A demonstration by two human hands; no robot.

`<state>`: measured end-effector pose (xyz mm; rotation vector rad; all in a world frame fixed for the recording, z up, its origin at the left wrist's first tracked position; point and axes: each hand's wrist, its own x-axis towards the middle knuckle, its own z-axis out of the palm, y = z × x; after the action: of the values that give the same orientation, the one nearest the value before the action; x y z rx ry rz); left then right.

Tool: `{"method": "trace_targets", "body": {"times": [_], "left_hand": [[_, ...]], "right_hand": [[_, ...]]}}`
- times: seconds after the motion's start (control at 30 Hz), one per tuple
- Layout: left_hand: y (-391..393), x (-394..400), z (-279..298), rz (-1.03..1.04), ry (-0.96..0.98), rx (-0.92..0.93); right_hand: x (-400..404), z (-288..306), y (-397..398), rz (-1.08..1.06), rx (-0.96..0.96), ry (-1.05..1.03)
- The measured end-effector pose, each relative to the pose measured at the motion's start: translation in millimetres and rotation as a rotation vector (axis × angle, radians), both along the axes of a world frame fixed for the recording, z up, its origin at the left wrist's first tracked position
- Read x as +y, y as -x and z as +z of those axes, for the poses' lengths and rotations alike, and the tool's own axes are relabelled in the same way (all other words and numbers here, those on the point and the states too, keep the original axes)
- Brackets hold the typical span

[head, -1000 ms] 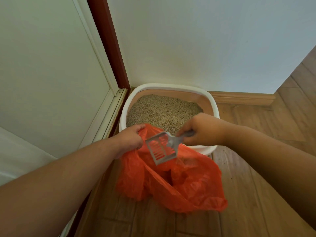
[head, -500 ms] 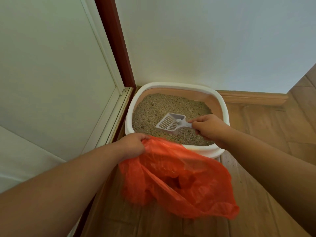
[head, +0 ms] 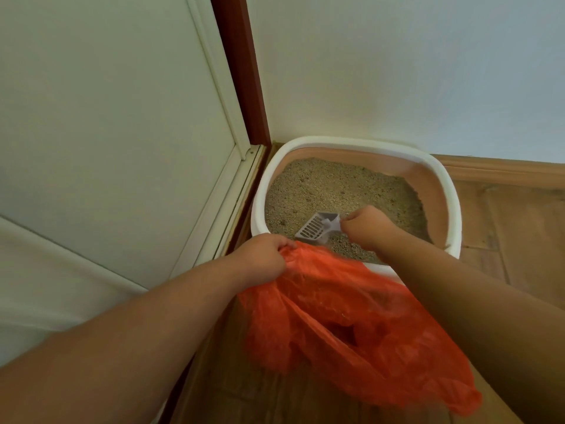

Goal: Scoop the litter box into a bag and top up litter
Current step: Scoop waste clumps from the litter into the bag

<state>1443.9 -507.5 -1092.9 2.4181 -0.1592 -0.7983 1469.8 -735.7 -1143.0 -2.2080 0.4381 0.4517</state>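
Scoop [head: 318,229] — light, stiff plastic — is gripped by its handle in the right hand [head: 368,229], low over litter in the box [head: 452,194]. Bag [head: 351,325] (thin, floppy, probably slippery) is pinched at its rim by the left hand [head: 261,255], just before the box.

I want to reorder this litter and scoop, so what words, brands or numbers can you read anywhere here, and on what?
None can be read.
Scoop: no marking shows.
Litter box: rim and wall plain.
Bag: plain orange, no print visible.
Wall and door: no labels or signs.
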Motion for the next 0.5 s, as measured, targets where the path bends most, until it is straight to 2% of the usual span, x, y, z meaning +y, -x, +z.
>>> {"method": "trace_targets", "body": {"times": [0.27,0.5], "left_hand": [[-7,2,-8,0.012,0.032,-0.002],[-6,7,-7,0.022,0.072,0.010]], "right_hand": [[25,-22,-24,0.046,-0.036,0.049],[51,-41,-27,-0.028,-0.055,-0.135]]}}
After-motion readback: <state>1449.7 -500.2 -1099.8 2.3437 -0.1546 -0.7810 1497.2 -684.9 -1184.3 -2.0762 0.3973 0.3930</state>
